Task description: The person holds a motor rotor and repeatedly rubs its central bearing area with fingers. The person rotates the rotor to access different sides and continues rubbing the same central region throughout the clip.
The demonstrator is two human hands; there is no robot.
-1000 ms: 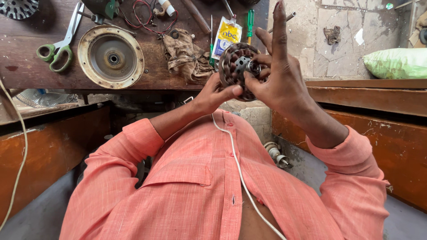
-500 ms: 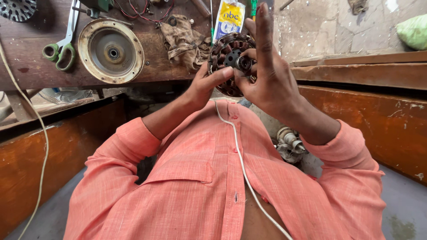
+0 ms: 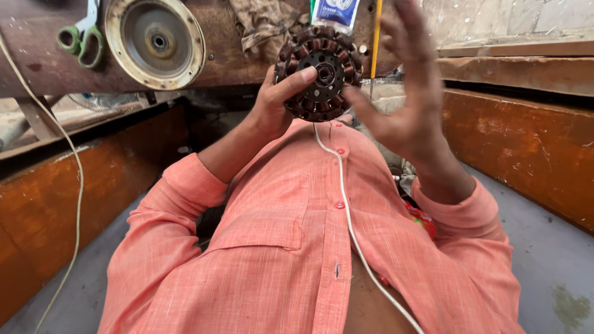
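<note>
Nearest, salmon-pink shirt [image 3: 291, 247], buttoned placket, filling lower frame; white cord [image 3: 346, 216] running up over it, meeting lower edge of round motor stator [image 3: 318, 73].

Stator as landmark: ring of copper-wound coils around dark hub, held upright in front of chest, face toward camera.

Left hand [image 3: 272, 102]: closed around stator's left and lower rim, thumb pressed across front face just left of hub, remaining fingers hidden behind winding ring. Firm hold; stator carried by this hand alone.

Right hand [image 3: 405, 105]: spread wide, palm turned toward stator, just right of it. Thumb tip close to lower right rim; contact or small gap, cannot tell. Other fingers extended up and blurred, well clear of coils. Nothing grasped.

Beyond stator: dark, stained workbench [image 3: 55, 68]. Crumpled brown rag [image 3: 266, 25] on bench, just above and left of stator. Blue-and-white packet [image 3: 334, 12] directly above stator, partly cut by frame edge. Thin yellow rod [image 3: 375, 37] just right of stator's upper rim, partly behind right hand. Cream-coloured round metal cover [image 3: 154, 40] with central bearing hole, well left of stator. Green-handled scissors [image 3: 83, 37] further left still. Thin pale cable [image 3: 74, 179] hanging down far left of stator. Orange-brown wooden panel [image 3: 526, 148] far right of stator, grey floor below.
</note>
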